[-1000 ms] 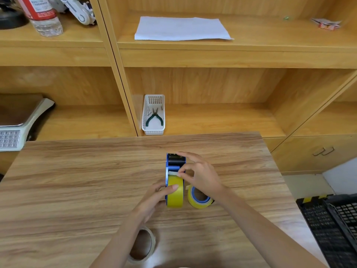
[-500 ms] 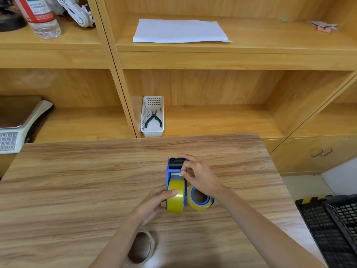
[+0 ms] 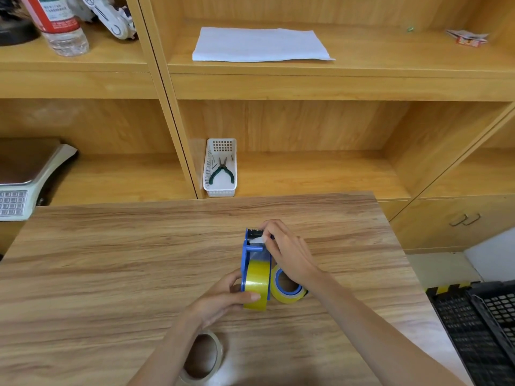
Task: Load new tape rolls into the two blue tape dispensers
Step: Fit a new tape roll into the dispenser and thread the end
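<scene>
The left hand (image 3: pixel 223 298) steadies the roll (image 3: pixel 256 285) in the dispenser (image 3: pixel 246 246); right fingers (image 3: pixel 266 236) pinch the tape end (image 3: pixel 257 240) just short of the blade (image 3: pixel 255 232) (dispenser's far end).

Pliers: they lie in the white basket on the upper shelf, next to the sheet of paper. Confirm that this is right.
Not quite. The head view shows the pliers in the white basket, but that basket stands on the lower shelf, just behind the table. The sheet of paper lies on the upper shelf, well above the basket, not next to it.
</scene>
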